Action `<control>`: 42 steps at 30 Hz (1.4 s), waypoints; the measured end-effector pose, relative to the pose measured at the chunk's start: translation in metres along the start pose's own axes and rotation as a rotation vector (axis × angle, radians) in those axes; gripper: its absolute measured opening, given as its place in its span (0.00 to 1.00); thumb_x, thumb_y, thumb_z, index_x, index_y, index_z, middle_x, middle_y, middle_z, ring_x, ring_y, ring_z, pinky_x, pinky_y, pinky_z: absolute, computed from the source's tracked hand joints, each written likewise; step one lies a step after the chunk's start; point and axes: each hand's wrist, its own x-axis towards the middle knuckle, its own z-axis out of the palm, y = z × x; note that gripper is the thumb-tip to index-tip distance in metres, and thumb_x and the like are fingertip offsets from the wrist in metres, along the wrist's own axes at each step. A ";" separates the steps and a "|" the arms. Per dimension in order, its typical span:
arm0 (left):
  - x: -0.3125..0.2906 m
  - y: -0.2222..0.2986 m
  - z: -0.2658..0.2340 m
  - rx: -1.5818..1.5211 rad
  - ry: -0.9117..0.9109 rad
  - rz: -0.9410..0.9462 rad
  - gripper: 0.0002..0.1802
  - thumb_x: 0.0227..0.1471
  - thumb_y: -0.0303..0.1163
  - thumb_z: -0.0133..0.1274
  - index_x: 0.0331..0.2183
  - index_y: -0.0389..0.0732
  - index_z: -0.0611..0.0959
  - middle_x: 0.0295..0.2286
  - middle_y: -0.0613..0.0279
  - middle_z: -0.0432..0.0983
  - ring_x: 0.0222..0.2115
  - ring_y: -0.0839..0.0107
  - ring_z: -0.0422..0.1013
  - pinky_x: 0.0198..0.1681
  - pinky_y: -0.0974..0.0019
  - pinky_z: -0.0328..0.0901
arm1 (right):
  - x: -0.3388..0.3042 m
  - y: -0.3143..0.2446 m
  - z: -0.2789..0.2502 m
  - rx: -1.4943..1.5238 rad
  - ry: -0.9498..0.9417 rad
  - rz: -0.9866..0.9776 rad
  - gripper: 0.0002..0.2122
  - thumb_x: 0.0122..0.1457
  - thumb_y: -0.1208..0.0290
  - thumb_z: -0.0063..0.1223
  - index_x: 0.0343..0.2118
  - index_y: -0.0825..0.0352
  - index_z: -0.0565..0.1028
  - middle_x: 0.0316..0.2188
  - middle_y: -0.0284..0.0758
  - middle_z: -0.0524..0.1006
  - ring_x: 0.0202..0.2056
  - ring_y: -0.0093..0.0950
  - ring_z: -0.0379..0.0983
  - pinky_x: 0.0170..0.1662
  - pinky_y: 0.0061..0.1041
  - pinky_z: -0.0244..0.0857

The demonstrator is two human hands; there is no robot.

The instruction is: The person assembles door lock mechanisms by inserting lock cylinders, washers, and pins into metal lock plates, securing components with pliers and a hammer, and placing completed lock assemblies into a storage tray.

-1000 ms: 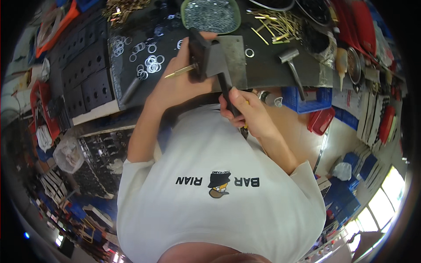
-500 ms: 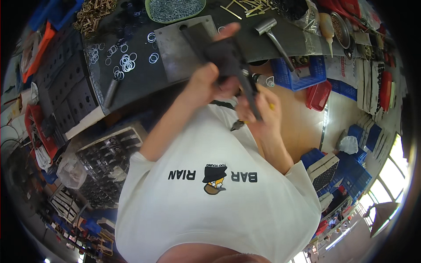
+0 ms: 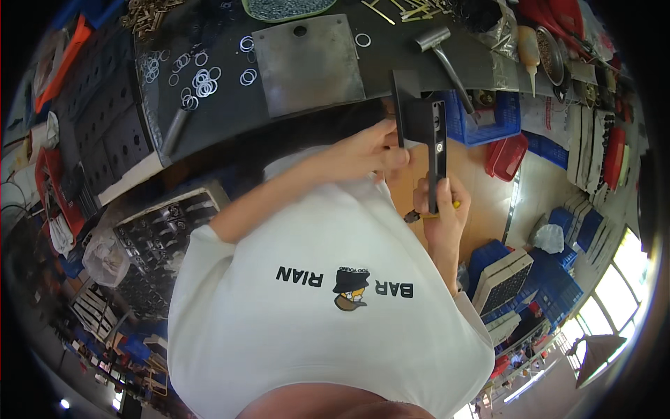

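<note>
Between my hands is a black door lock case [image 3: 419, 120], held upright off the table's front edge. A long narrow face strip with small openings runs down its right side, and a flat dark plate [image 3: 398, 112] stands on its left. My right hand [image 3: 447, 202] is closed round the strip's lower end. That hand also keeps a yellow-handled tool [image 3: 412, 217] with a dark tip, partly hidden behind the fingers. My left hand [image 3: 384, 150] is closed, fingers curled at the flat plate's lower edge.
A square steel plate [image 3: 307, 70] lies on the dark table. Metal rings [image 3: 204, 84] and a short rod [image 3: 174, 131] are to its left. A hammer [image 3: 447, 66] rests on the right, its handle over a blue basket [image 3: 481, 129]. A red bin [image 3: 506, 157] stands beyond.
The lock case has moved right and toward me, off the steel plate, and turned so its face strip shows. My left hand has shifted right and lower on it.
</note>
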 end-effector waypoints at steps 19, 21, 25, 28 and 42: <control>-0.044 0.126 -0.024 0.272 0.513 0.390 0.50 0.51 0.19 0.69 0.69 0.45 0.61 0.49 0.60 0.79 0.45 0.72 0.79 0.42 0.66 0.76 | 0.096 -0.054 0.102 -0.316 -0.533 -0.144 0.18 0.75 0.57 0.55 0.44 0.72 0.80 0.26 0.32 0.79 0.30 0.20 0.74 0.35 0.23 0.68; -0.050 0.136 -0.028 0.485 0.671 0.247 0.46 0.50 0.25 0.69 0.67 0.45 0.69 0.43 0.59 0.83 0.42 0.70 0.82 0.42 0.61 0.77 | 0.110 -0.052 0.110 -0.509 -0.546 -0.298 0.17 0.74 0.58 0.56 0.45 0.72 0.81 0.28 0.34 0.82 0.32 0.22 0.78 0.36 0.25 0.70; -0.046 0.151 -0.053 1.386 0.729 0.066 0.37 0.44 0.38 0.71 0.57 0.49 0.81 0.27 0.50 0.82 0.30 0.53 0.81 0.35 0.57 0.73 | 0.135 -0.064 0.103 -0.697 -0.545 -0.305 0.16 0.72 0.61 0.59 0.48 0.72 0.81 0.33 0.40 0.86 0.36 0.26 0.84 0.38 0.28 0.74; -0.044 0.134 -0.067 1.456 0.726 -0.006 0.37 0.43 0.37 0.71 0.57 0.48 0.81 0.29 0.50 0.83 0.30 0.50 0.80 0.35 0.53 0.73 | 0.145 -0.097 0.095 -0.684 -0.468 -0.167 0.15 0.71 0.62 0.60 0.47 0.72 0.82 0.32 0.38 0.86 0.35 0.22 0.82 0.39 0.26 0.74; -0.207 0.128 -0.087 1.706 1.233 -0.289 0.22 0.56 0.31 0.67 0.53 0.40 0.85 0.47 0.54 0.81 0.47 0.51 0.78 0.51 0.52 0.72 | 0.218 -0.080 0.021 -1.405 -0.078 -0.437 0.26 0.65 0.71 0.60 0.67 0.51 0.74 0.45 0.43 0.82 0.42 0.47 0.81 0.47 0.44 0.74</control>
